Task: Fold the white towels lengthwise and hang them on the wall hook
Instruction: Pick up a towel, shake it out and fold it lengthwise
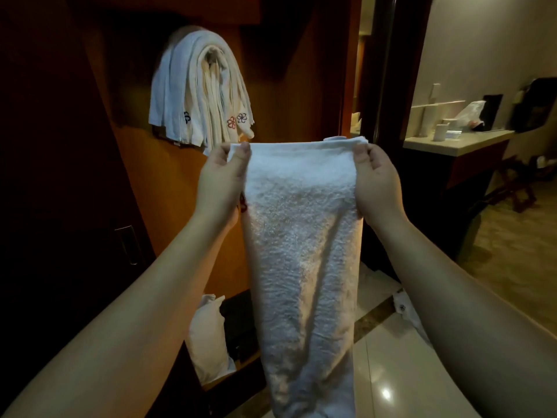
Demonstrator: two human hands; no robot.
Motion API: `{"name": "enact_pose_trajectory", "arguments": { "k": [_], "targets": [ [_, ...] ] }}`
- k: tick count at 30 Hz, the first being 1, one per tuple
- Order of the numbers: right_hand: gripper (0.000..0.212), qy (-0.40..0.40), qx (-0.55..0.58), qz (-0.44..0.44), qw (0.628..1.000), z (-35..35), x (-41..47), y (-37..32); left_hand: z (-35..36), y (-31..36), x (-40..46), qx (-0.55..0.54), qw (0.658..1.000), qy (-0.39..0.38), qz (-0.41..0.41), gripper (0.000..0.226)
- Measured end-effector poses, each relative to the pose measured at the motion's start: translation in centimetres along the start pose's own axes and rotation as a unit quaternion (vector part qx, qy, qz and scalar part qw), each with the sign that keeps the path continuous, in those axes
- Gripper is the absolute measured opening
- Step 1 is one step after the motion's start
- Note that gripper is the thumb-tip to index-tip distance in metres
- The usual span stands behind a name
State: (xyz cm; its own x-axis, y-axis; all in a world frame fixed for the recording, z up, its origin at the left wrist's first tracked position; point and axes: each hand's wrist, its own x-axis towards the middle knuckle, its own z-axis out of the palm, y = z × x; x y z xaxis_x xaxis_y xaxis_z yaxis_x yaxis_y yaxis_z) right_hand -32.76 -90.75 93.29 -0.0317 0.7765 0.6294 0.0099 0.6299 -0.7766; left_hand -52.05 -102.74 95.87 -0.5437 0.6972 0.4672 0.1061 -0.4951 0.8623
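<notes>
Towel (pixel 301 236) hangs lengthwise below my grip, left hand (pixel 221 179) and right hand (pixel 376 182) pinching its top corners; hook, buried under hung towels (pixel 200 92), lies up-left, nearer my left hand.

Both arms reach forward toward 12 o'clock; left hand (pixel 221 179) and right hand (pixel 378 181) each pinch (thumbs on top) the towel's (pixel 301 236) upper corners.
</notes>
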Motion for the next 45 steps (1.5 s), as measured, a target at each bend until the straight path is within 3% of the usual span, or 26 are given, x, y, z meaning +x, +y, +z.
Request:
{"name": "enact_pose_trajectory", "arguments": {
  "k": [4,7,10,12,15,17,19,22,27,31,35,40,45],
  "targets": [
    [0.030,-0.008,0.037,0.000,0.999,-0.3,0.6,-0.8,0.0,0.7,-0.3,0.098,0.987,0.013,0.126,0.013],
    [0.026,-0.056,0.069,0.056,0.994,-0.2,0.8,-0.2,0.1,0.7,-0.2,0.167,0.974,0.029,0.148,0.015],
    [0.026,-0.129,0.202,0.140,0.961,-0.3,0.9,0.9,0.2,0.7,-0.3,0.162,0.981,0.047,0.096,0.018],
    [0.035,-0.213,0.286,0.219,0.908,-0.9,0.7,1.8,0.2,0.7,-0.1,0.147,0.987,0.046,0.041,0.020],
    [0.045,-0.322,0.310,0.308,0.840,-1.7,-0.3,3.5,0.3,0.5,0.2,0.114,0.993,0.018,-0.037,0.023],
    [0.046,-0.333,0.320,0.338,0.820,-2.0,-1.0,4.5,0.1,0.2,0.4,0.119,0.990,-0.001,-0.072,0.026],
    [0.041,-0.293,0.352,0.355,0.815,-2.0,-1.4,5.1,-0.1,-0.1,0.6,0.112,0.989,-0.023,-0.096,0.028],
    [0.030,-0.252,0.366,0.343,0.827,-1.3,-1.9,5.4,-0.9,-0.8,0.9,0.121,0.985,-0.052,-0.109,0.026],
    [0.044,-0.187,0.294,0.363,0.864,0.9,-3.5,7.2,-1.9,-3.7,-0.2,0.165,0.974,-0.065,-0.139,0.023],
    [0.038,-0.165,0.171,0.344,0.908,1.6,-5.8,8.0,-2.5,-6.9,-1.5,0.193,0.969,-0.027,-0.154,0.024],
    [0.034,-0.124,-0.012,0.269,0.955,2.2,-8.9,7.7,-2.7,-9.6,-4.0,0.257,0.955,0.057,-0.135,0.027],
    [0.030,-0.124,-0.083,0.169,0.974,3.5,-13.2,6.8,-1.0,-10.4,-8.6,0.232,0.960,0.119,-0.098,0.018],
    [0.034,-0.150,-0.084,0.149,0.974,4.5,-15.8,5.8,0.1,-9.7,-11.7,0.181,0.974,0.097,-0.091,0.010]
  ]
}}
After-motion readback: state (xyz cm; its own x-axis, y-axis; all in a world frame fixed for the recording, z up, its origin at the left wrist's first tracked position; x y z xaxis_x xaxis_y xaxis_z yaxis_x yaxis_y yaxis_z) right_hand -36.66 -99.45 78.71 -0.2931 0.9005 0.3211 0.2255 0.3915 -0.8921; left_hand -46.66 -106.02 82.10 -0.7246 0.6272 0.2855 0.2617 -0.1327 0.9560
